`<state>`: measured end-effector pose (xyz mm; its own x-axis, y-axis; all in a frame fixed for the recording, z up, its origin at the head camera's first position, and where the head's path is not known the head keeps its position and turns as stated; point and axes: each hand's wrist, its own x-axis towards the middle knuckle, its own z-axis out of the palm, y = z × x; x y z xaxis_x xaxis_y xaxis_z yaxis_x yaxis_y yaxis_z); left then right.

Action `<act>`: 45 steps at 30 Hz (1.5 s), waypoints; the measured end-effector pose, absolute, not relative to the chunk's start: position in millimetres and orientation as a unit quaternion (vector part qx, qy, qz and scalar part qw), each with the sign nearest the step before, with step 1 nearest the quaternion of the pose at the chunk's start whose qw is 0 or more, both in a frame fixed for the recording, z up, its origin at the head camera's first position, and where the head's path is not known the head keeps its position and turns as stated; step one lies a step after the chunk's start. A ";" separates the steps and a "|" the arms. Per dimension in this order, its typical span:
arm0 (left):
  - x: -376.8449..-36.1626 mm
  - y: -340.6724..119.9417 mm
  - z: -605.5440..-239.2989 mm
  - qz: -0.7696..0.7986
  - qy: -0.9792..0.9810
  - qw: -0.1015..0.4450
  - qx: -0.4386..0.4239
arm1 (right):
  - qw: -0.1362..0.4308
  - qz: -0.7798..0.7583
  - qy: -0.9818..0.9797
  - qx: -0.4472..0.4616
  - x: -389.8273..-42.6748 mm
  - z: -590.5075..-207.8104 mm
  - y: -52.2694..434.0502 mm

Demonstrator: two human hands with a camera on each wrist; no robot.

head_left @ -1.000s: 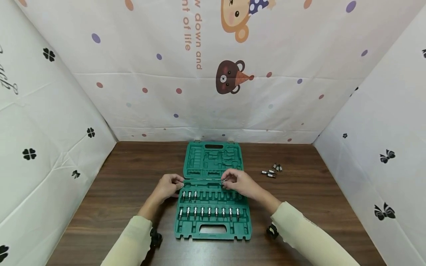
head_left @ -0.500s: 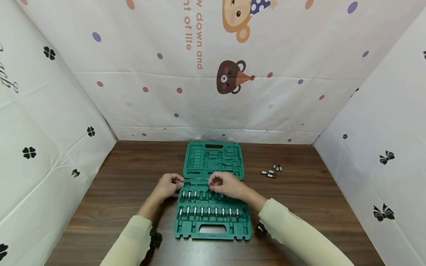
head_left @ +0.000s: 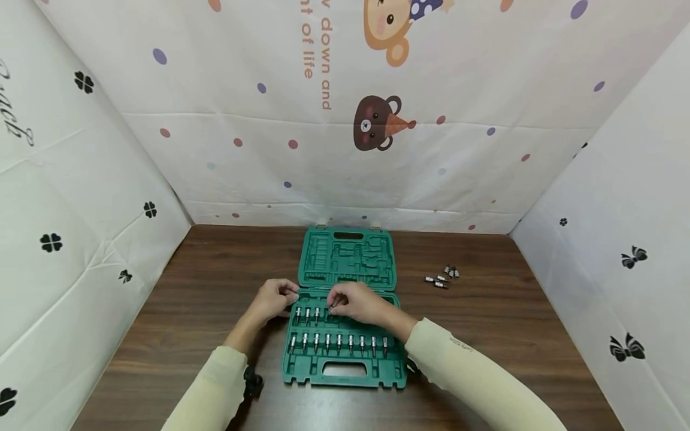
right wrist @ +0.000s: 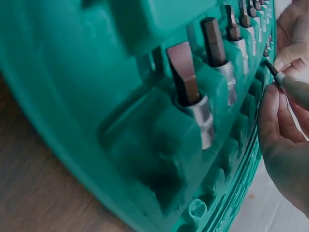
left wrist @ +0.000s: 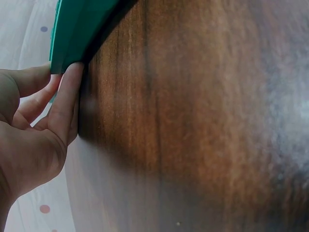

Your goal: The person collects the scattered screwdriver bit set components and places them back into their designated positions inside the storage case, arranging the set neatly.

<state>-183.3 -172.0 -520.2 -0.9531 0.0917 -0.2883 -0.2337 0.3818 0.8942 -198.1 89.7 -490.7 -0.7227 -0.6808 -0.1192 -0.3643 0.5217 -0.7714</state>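
Note:
A green plastic bit socket case [head_left: 304, 370] lies unfolded on the table. My left hand [head_left: 271, 298] pinches its left edge near the hinge; in the left wrist view the thumb [left wrist: 34, 79] and fingers meet the case corner from two sides. Above the back row of slots, my right hand [head_left: 357, 300] pinches a small bit socket [right wrist: 276, 73] with a dark tip and silver base, held at or just over a slot. Three bit sockets [head_left: 307, 315] sit at the left of that row. The front row is lined with several more bit sockets [head_left: 339, 343].
Several loose bit sockets [head_left: 441, 280] lie on the brown wooden table [head_left: 474, 323] to the right of the case. The case lid [head_left: 347, 263] lies back toward the printed cloth wall [head_left: 323, 167]. Cloth also hangs at both sides.
My right hand has moved left along the back row with the bit socket, from its middle-right to beside the three seated ones. My left hand stays at the case edge.

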 end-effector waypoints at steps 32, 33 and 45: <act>-185.9 -170.6 -520.4 0.552 0.819 0.148 -0.045 | 0.184 -0.285 0.885 -0.319 -203.5 -485.8 68.4; -186.2 -170.3 -520.7 0.552 0.820 0.148 -0.045 | 0.185 -0.282 0.885 -0.320 -203.9 -485.3 68.2; -186.9 -170.2 -519.6 0.555 0.817 0.150 -0.043 | 0.198 -0.277 0.893 -0.295 -203.2 -478.6 62.0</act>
<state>-186.9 -170.2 -519.6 -0.9510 0.0963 -0.2939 -0.2376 0.3806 0.8937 -203.2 62.0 -478.6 -0.7481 -0.6358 -0.1899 -0.4164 0.6727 -0.6116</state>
